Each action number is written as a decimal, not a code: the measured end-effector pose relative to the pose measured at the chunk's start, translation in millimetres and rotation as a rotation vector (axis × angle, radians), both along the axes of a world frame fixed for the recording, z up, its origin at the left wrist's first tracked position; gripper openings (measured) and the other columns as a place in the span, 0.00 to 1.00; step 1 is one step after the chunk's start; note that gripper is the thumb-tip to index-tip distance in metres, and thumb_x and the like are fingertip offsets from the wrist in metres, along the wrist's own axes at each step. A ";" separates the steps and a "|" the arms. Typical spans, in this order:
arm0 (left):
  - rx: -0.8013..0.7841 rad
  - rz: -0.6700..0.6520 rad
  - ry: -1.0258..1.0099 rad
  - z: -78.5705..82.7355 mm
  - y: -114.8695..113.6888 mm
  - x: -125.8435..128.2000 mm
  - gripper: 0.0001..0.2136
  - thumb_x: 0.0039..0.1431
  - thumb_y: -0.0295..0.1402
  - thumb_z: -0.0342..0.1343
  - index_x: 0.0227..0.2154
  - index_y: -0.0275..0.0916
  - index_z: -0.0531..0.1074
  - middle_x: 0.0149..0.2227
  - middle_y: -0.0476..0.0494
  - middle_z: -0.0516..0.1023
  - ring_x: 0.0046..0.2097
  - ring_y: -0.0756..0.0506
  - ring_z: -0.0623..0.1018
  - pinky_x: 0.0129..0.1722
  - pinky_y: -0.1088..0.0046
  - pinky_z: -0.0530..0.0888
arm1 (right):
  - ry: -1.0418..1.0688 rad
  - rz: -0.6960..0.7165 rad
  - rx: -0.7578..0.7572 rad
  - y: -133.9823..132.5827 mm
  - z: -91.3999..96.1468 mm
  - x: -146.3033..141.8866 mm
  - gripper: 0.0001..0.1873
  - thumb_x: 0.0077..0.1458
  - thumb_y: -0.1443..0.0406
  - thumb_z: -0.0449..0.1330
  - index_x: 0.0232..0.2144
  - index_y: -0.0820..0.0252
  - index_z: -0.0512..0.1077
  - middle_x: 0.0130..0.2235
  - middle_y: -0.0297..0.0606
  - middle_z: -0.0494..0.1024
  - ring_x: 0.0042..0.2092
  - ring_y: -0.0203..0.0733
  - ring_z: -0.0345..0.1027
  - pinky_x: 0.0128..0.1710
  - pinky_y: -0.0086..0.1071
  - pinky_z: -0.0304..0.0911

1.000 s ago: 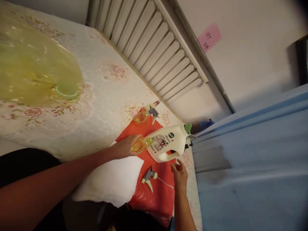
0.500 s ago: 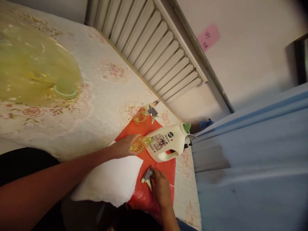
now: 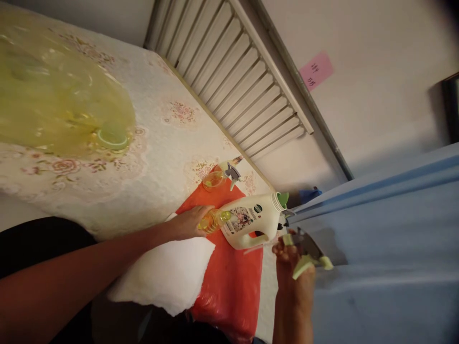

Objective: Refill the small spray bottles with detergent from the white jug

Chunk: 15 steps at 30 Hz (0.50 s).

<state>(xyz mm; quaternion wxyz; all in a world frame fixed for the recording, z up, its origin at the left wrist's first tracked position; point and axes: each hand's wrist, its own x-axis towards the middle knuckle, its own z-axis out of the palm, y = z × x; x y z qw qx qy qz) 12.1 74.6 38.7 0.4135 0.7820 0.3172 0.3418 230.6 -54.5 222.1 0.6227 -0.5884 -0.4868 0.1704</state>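
Observation:
My left hand (image 3: 190,222) is closed around a clear bottle (image 3: 212,220) of yellow liquid, whose mouth has no cap on it. In my right hand (image 3: 292,258), raised at the right, is a grey and pale-green spray trigger head (image 3: 308,248); a thin tube (image 3: 254,249) reaches from it towards the left. Just right of the bottle stands a cream jug (image 3: 247,220) with a printed label, a handle and a green spout. Behind them a second spray bottle (image 3: 215,179) has its grey trigger head on. A red plastic sheet (image 3: 229,286) lies under these things.
A white cloth (image 3: 165,274) lies at the near edge, below my left forearm. The flowered tablecloth (image 3: 161,157) carries a big yellow-green plastic bag (image 3: 60,95) at the left. A white radiator (image 3: 229,71) runs along the wall; a blue curtain (image 3: 387,248) hangs at the right.
My right hand has lifted the spray trigger head off the red sheet, up and to the right. My left hand still holds the bottle beside the jug. The view has shifted slightly.

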 end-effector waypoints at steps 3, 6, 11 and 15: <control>-0.016 -0.019 0.005 2.2 0.6 -0.2 0.37 0.49 0.33 0.63 0.62 0.44 0.55 0.61 0.39 0.67 0.62 0.37 0.67 0.60 0.59 0.64 | 0.102 0.088 0.116 21.0 18.0 -17.4 0.14 0.51 0.58 0.66 0.41 0.49 0.73 0.38 0.31 0.75 0.33 0.34 0.66 0.30 0.29 0.64; -0.029 -0.024 -0.009 3.2 0.6 -0.5 0.37 0.48 0.33 0.63 0.61 0.42 0.55 0.60 0.38 0.68 0.61 0.37 0.68 0.59 0.59 0.66 | 0.199 0.190 0.123 38.2 25.9 -31.3 0.16 0.51 0.55 0.66 0.42 0.50 0.73 0.35 0.31 0.74 0.31 0.32 0.64 0.31 0.28 0.63; -0.017 -0.019 -0.038 2.0 0.1 -0.7 0.37 0.49 0.35 0.64 0.61 0.46 0.55 0.60 0.39 0.68 0.61 0.36 0.68 0.59 0.58 0.65 | 0.216 0.210 0.164 56.8 22.2 -43.9 0.18 0.49 0.56 0.68 0.42 0.52 0.73 0.36 0.32 0.73 0.32 0.33 0.64 0.30 0.29 0.64; -0.013 -0.014 -0.043 -1.2 0.4 0.2 0.38 0.48 0.34 0.64 0.62 0.46 0.55 0.60 0.40 0.67 0.61 0.37 0.67 0.60 0.58 0.65 | 0.278 0.196 0.132 65.8 10.4 -44.9 0.17 0.48 0.59 0.68 0.41 0.54 0.73 0.35 0.32 0.73 0.32 0.33 0.66 0.31 0.29 0.65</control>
